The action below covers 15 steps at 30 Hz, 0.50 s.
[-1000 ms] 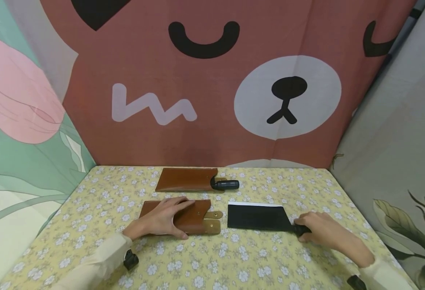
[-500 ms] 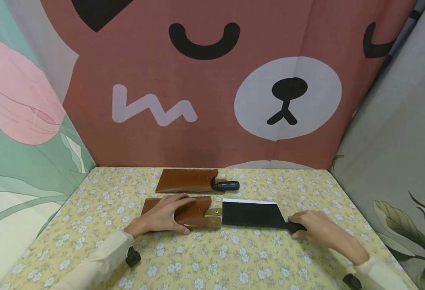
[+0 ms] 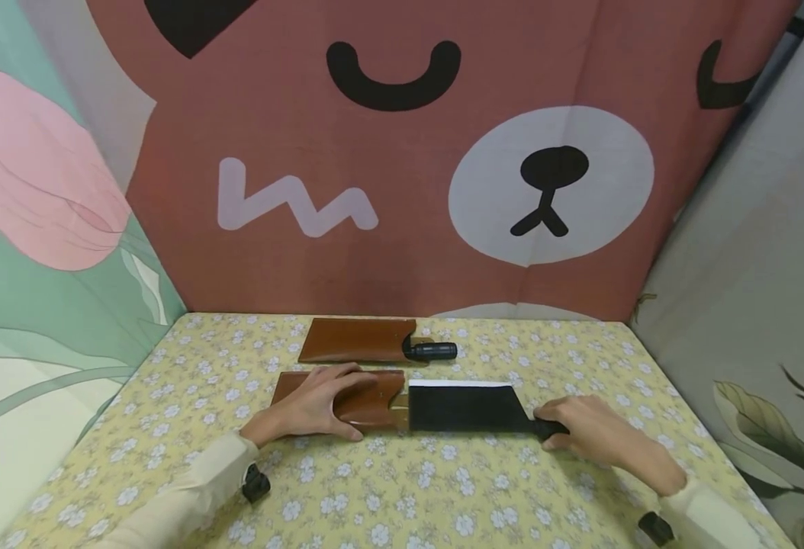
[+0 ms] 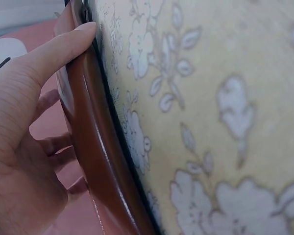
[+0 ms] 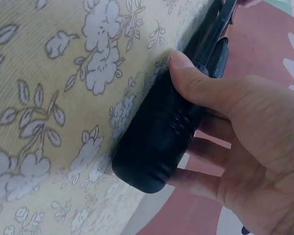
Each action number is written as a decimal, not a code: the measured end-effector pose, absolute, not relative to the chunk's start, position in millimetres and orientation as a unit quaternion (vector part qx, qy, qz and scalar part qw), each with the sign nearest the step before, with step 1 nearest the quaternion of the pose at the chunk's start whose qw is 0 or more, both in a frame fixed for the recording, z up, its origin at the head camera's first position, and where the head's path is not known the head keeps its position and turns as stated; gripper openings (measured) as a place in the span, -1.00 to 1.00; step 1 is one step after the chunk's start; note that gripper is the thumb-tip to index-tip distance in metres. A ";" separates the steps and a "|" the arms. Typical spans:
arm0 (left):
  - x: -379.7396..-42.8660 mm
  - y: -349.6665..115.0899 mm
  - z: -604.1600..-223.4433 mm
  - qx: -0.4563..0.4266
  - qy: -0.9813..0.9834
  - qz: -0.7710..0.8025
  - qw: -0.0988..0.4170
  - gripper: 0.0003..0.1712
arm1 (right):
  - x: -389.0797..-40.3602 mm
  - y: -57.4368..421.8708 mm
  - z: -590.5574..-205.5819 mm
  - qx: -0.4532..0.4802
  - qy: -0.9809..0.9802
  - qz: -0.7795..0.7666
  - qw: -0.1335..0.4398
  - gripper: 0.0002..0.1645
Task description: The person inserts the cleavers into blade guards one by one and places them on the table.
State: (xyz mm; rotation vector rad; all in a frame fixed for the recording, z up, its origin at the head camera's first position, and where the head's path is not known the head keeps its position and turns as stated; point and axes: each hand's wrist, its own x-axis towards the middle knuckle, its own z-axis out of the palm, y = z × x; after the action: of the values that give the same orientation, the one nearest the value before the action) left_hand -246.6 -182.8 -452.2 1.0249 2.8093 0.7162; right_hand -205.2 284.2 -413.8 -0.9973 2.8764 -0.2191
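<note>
My left hand lies across a brown leather knife sheath on the table, holding it with the thumb at its near edge and the fingers over the far side. In the left wrist view the thumb presses near the sheath's mouth. A cleaver with a black blade and a pale edge facing away lies flat to the right. Its blade tip overlaps the sheath's tan straps at the mouth. My right hand grips the cleaver's black handle, thumb on one side and fingers on the other.
Behind the hands lies a second brown sheath with a black-handled knife tucked in it. A yellow floral cloth covers the table. A bear-print curtain closes off the back, and more printed fabric hangs at both sides.
My right hand has slid the cleaver leftward, so its blade has closed the gap to the sheath's mouth. The sheath under my left hand has shifted slightly away from me.
</note>
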 end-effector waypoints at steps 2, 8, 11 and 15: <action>-246.1 -182.2 -451.9 0.336 0.911 0.237 0.035 0.04 | -204.7 282.7 -413.2 -0.327 0.941 -0.069 0.048 -0.47; -246.5 -182.0 -450.5 0.338 0.908 0.246 0.039 0.03 | -205.8 277.7 -412.9 -0.319 0.944 -0.068 0.050 -0.48; -248.0 -182.0 -451.3 0.343 0.907 0.240 0.040 0.04 | -208.0 275.2 -414.2 -0.323 0.943 -0.060 0.045 -0.47; -248.9 -181.3 -451.1 0.350 0.906 0.233 0.045 0.05 | -209.9 272.0 -418.6 -0.339 0.939 -0.049 0.021 -0.48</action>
State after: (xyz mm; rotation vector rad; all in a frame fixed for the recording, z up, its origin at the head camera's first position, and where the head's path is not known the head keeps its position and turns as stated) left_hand -248.9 -181.3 -451.1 1.0685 2.7684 0.7113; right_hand -209.9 272.0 -418.6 -1.0522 2.9119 -0.1504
